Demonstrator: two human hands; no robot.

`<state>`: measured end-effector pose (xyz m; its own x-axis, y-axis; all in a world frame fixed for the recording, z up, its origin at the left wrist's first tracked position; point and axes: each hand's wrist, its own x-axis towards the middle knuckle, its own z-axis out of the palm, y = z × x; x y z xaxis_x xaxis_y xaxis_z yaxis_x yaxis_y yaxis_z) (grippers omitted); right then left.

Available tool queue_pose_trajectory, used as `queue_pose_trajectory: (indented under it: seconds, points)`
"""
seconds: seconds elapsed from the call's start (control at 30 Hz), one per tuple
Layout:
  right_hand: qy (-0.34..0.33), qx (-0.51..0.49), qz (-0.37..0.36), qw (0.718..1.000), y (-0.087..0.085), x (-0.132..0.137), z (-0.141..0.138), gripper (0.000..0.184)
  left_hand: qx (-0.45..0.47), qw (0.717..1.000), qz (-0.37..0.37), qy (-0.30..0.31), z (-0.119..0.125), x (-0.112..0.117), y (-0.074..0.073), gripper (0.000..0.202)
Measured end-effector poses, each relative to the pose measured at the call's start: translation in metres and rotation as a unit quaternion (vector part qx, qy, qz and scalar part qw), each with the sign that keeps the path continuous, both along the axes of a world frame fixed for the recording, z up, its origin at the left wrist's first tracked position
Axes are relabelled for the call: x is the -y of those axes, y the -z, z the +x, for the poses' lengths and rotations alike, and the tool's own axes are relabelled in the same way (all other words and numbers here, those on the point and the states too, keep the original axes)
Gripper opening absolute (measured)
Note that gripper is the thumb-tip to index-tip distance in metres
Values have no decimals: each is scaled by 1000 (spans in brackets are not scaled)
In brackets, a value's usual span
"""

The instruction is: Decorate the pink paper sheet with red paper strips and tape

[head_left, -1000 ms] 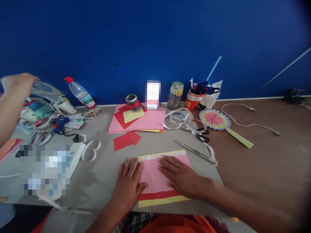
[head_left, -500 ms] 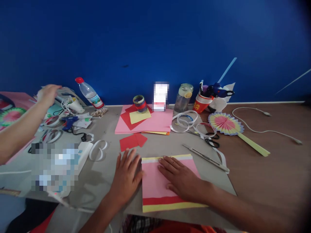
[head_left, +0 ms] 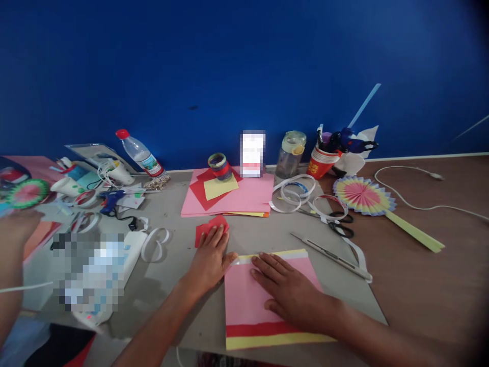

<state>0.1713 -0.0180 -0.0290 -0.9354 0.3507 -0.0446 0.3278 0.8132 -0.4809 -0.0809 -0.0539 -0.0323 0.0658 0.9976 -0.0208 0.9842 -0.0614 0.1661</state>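
Note:
My right hand [head_left: 290,285] lies flat across layered sheets of pink paper [head_left: 244,295], with red and yellow strips showing along the near edge and white and yellow along the far edge. Just beyond the sheets' left corner, my left hand [head_left: 209,259] reaches forward, its fingertips resting on small red paper pieces [head_left: 199,235]. Its thumb stretches to the corner of the pink stack. Both hands have their fingers extended and grip nothing. To the right of the sheets lies a craft knife [head_left: 332,256].
Behind are a pink paper stack [head_left: 191,196] with tape rolls [head_left: 220,167], a clear bottle [head_left: 290,155], white tape loops [head_left: 286,196], scissors [head_left: 342,224], a red cup [head_left: 321,162] and a paper fan [head_left: 362,196]. Another person's arm [head_left: 15,255] is at left, near a power strip [head_left: 133,244].
My left hand has moved forward onto the red pieces, which now sit closer together. My right hand stays on the pink sheets. The other person's arm has drawn back toward the lower left.

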Motion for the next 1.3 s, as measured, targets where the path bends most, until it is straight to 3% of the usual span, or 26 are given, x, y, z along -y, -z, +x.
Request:
queue_pose_trajectory:
  seconds: [0.13, 0.23, 0.43, 0.57, 0.7, 0.8, 0.87, 0.93, 1.0, 1.13, 1.3]
  points:
    - [-2, 22, -25, 999, -5, -2, 0, 63, 62, 995, 69, -32, -11, 4, 1, 46]
    - [0, 29, -39, 999, -8, -2, 0, 64, 96, 986, 116, -67, -24, 18, 6, 36]
    - [1, 15, -35, 999, -4, -1, 2, 64, 167, 975, 141, -20, -36, 60, 12, 28]
    - [-2, 15, -18, 1000, 4, 1, 2, 67, 235, 965, 107, -39, -40, 89, -7, 26]
    - [-1, -10, 0, 1000, 11, 1, 3, 71, 301, 953, 8, -26, -57, 125, -38, 28]
    - [-2, -15, 12, 1000, 12, 1, 2, 70, 300, 949, -95, -1, -64, 133, -63, 20]
    - [-5, -15, 23, 1000, 12, 1, 2, 68, 279, 949, -144, -7, -60, 118, -77, 30]
    - [-8, -25, 43, 999, 12, 1, 2, 68, 263, 947, -182, 14, -53, 88, -86, 34]
    - [-7, -41, 85, 995, 13, 0, 3, 66, 276, 950, -145, 27, -47, 49, -86, 28]
    - [-29, -89, 242, 966, 22, -6, 2, 57, 222, 974, 14, -54, -50, -27, -63, 29]
    - [-28, -184, 382, 905, 42, -15, -2, 37, 134, 972, 98, -170, -75, -96, -23, 34]
